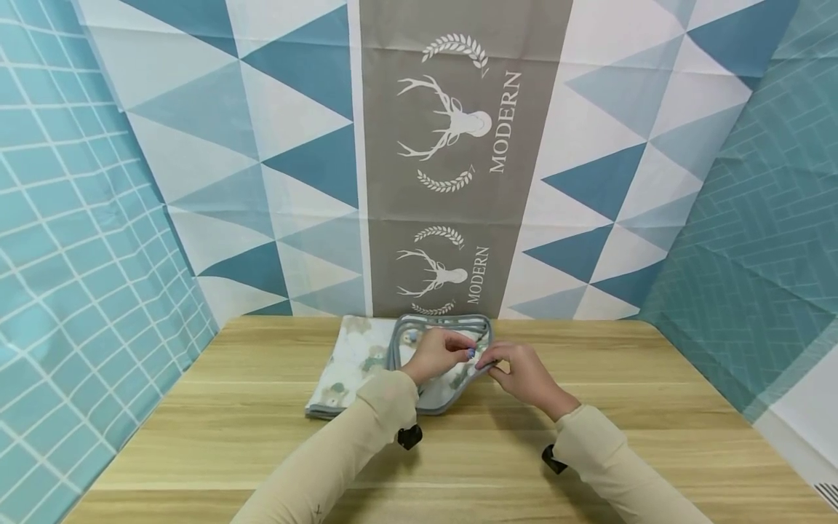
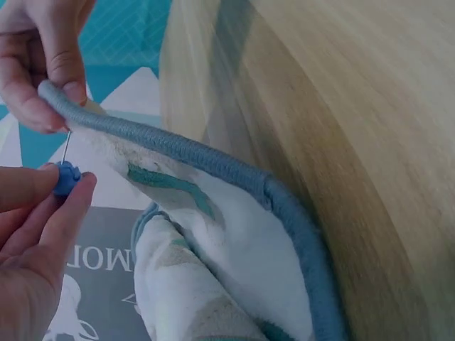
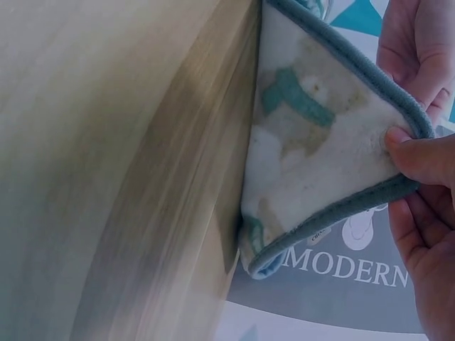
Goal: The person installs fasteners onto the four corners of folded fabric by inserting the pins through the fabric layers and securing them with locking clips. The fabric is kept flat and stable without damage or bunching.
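Note:
A folded white blanket point(image 1: 356, 356) with grey-blue edging and a green and beige print lies at the far side of the table. Over its right part, my left hand point(image 1: 433, 355) pinches a pin by its blue, flower-like head point(image 2: 67, 177) between thumb and fingers. The pin's thin metal shaft point(image 2: 67, 145) points up to the blanket's edge in the left wrist view. My right hand point(image 1: 526, 372) pinches the blanket's edged corner point(image 3: 419, 131), raised off the table, with the thumb on the printed side. The shaft's tip is hidden at the cloth.
The wooden table point(image 1: 275, 451) runs back to a wall hanging point(image 1: 452, 211) with deer heads and triangles. Blue tiled-pattern cloth point(image 1: 72, 247) stands along the left, teal cloth point(image 1: 753, 240) along the right. A black wrist device point(image 1: 409, 437) sits under my left cuff, another point(image 1: 553, 459) under the right.

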Action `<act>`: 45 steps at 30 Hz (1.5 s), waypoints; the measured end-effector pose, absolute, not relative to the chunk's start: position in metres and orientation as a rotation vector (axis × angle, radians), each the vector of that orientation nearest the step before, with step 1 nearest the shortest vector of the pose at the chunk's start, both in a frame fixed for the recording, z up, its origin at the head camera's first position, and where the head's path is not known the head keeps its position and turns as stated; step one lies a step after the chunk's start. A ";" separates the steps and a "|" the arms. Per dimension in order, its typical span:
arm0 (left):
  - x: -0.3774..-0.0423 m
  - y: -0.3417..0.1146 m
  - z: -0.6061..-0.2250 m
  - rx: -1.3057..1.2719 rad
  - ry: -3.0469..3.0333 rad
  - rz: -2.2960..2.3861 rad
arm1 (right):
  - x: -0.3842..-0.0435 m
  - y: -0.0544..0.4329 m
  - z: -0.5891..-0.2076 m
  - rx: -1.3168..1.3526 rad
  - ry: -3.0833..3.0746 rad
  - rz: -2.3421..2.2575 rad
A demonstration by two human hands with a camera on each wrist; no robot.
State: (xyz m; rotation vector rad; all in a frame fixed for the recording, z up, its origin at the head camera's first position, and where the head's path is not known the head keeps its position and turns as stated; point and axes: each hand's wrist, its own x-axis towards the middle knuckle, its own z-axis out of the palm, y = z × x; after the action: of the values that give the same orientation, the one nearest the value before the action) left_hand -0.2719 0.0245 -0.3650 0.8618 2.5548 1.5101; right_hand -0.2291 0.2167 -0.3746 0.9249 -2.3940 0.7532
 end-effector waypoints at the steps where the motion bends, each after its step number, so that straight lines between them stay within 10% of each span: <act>1: -0.271 0.025 -0.365 0.888 2.591 1.479 | -0.229 0.217 -0.375 0.925 -2.391 0.759; 29: -0.261 0.018 -0.368 1.024 2.622 1.342 | -0.236 0.210 -0.388 0.845 -2.422 0.819; 45: -0.253 -0.174 -0.333 1.093 2.800 0.719 | -0.238 0.223 -0.378 0.887 -2.419 0.790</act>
State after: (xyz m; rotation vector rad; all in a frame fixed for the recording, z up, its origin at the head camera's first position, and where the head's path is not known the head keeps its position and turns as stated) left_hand -0.2525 -0.1736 -0.3327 1.0926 2.8001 0.7190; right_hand -0.2381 0.2233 -0.3783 0.8873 -2.4191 0.7900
